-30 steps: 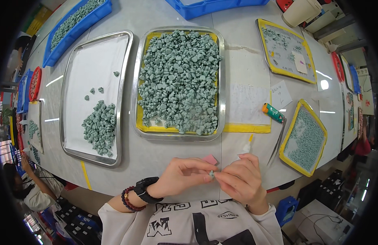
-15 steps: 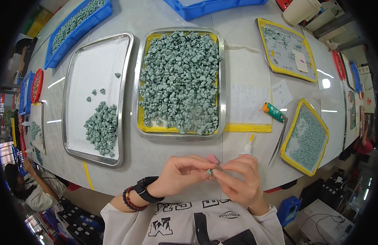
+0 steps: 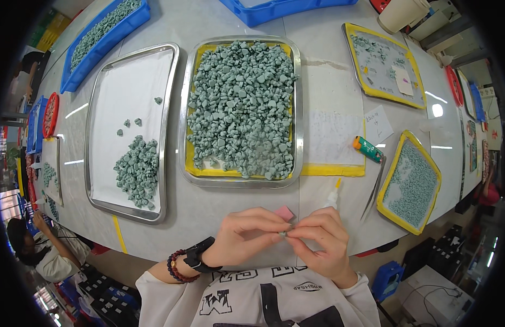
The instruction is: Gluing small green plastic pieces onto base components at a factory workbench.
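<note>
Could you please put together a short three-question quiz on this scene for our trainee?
1. True or false: the left hand and right hand meet at a small grey-green piece.
2. Fill in: the black watch is on the ____ wrist.
3. The tweezers lie between the white bottle and: a) the red bowl; b) the diamond-shaped tray; c) the long blue bin.

Key: 1 true; 2 left; 3 b.

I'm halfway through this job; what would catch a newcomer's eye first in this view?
Probably the metal tray in the upper middle, heaped with grey-green pieces. Left of it, a white-lined tray stands out, with a smaller pile near its lower end. At lower centre, the left hand and right hand pinch a tiny piece between them.
</note>
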A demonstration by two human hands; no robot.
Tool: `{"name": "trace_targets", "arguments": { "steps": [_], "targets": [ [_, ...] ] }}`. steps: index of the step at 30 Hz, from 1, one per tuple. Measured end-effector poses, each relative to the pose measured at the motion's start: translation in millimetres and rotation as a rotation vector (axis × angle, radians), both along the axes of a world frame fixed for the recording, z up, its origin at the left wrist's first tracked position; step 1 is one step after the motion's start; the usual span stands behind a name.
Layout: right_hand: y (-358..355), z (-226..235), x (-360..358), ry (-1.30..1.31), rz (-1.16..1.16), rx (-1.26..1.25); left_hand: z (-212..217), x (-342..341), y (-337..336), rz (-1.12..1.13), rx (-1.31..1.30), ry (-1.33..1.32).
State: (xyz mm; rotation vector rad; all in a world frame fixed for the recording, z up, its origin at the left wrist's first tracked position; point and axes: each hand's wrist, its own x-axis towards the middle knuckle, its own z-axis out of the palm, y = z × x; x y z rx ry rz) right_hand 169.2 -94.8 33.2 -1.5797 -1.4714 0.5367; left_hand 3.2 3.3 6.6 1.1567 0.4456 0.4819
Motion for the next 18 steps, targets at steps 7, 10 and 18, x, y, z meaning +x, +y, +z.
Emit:
{"name": "trace_targets", "arguments": {
  "steps": [7,10,18],
  "targets": [
    [1.7,2.2,3.5,0.153,0.022,-0.116,0.1,-2.9,-1.5,0.024,0.254,0.024],
    [2.6,2.0,1.9,0.209,0.011,-0.117,0.0,-2.6,-1.2,0.035,0.263,0.017],
    [-1.9,-4.4,-2.6,0.162,0.011,-0.018,-0.8,-2.6,-1.0,0.039,0.193,-0.011]
  ]
}}
